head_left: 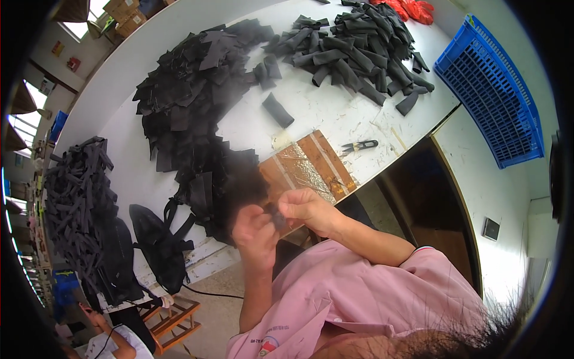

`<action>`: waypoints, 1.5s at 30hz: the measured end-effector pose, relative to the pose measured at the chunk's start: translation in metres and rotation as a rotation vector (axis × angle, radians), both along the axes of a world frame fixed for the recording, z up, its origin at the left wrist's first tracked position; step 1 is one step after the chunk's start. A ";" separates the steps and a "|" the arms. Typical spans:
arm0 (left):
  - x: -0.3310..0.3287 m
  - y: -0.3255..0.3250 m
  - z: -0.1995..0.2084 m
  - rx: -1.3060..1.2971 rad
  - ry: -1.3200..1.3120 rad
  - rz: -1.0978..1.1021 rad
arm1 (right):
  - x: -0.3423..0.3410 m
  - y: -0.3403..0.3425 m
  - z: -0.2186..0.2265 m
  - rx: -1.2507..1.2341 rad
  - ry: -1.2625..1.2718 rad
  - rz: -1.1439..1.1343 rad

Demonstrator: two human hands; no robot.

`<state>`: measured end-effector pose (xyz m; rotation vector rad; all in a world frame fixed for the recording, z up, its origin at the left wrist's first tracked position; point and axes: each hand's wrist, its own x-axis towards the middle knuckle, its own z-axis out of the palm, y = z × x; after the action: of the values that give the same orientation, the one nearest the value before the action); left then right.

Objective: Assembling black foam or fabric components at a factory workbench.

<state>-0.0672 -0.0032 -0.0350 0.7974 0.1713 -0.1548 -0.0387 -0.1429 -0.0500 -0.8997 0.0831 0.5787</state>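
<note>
My left hand (256,234) and my right hand (308,209) meet near the table's front edge, fingers closed on a small dark fabric piece (276,216) between them. Its exact shape is blurred and partly covered by the fingers. Just beyond them lies a brown wooden board (326,157) with strips of clear tape across it. A large heap of flat black fabric pieces (188,113) spreads to the left of the board. Farther back is a pile of rolled black fabric tubes (359,51), with a single tube (278,110) lying apart.
Thread snips (360,145) rest right of the board. A blue plastic crate (493,90) stands at the right. On the far left are dark fabric strips (81,203) and a black bag-like item with straps (158,245). Another person's arm (107,329) shows at lower left, beside a wooden stool (173,326).
</note>
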 end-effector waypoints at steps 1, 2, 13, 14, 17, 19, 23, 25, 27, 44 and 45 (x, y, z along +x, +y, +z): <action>0.000 -0.001 0.003 -0.096 -0.004 -0.031 | 0.000 -0.003 0.003 0.081 0.000 0.069; -0.001 0.001 0.009 -0.095 0.005 -0.031 | -0.001 -0.002 0.007 0.083 0.009 0.068; 0.011 -0.013 0.009 0.880 -0.383 0.331 | 0.010 -0.008 0.039 -0.720 -1.033 -0.197; 0.009 -0.017 0.012 0.678 -0.231 0.297 | 0.009 -0.006 0.038 -0.710 -1.032 -0.185; 0.013 -0.014 0.010 0.519 -0.157 0.239 | 0.009 -0.005 0.029 -0.679 -0.802 -0.237; 0.016 -0.013 0.022 0.130 -0.036 0.134 | 0.008 -0.008 0.020 -0.548 -0.687 -0.196; 0.009 -0.005 0.028 -0.450 0.031 -0.183 | 0.002 -0.010 0.037 -0.282 -0.538 -0.104; 0.009 -0.002 0.033 -0.619 -0.143 -0.402 | 0.000 -0.010 0.045 -0.193 -0.645 -0.011; 0.018 -0.003 0.034 -0.797 -0.478 -0.667 | 0.002 -0.009 0.069 -0.294 -0.781 -0.023; 0.067 0.008 -0.005 -0.464 0.118 -0.345 | 0.079 -0.029 0.018 -0.120 -0.239 0.254; 0.063 0.004 0.005 -0.254 -0.065 -0.283 | 0.082 -0.032 0.015 -0.105 -0.308 0.325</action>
<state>-0.0046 0.0007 -0.0299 0.5693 -0.0236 -0.4091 0.0437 -0.1744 -0.0349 -1.1045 -0.3188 0.7339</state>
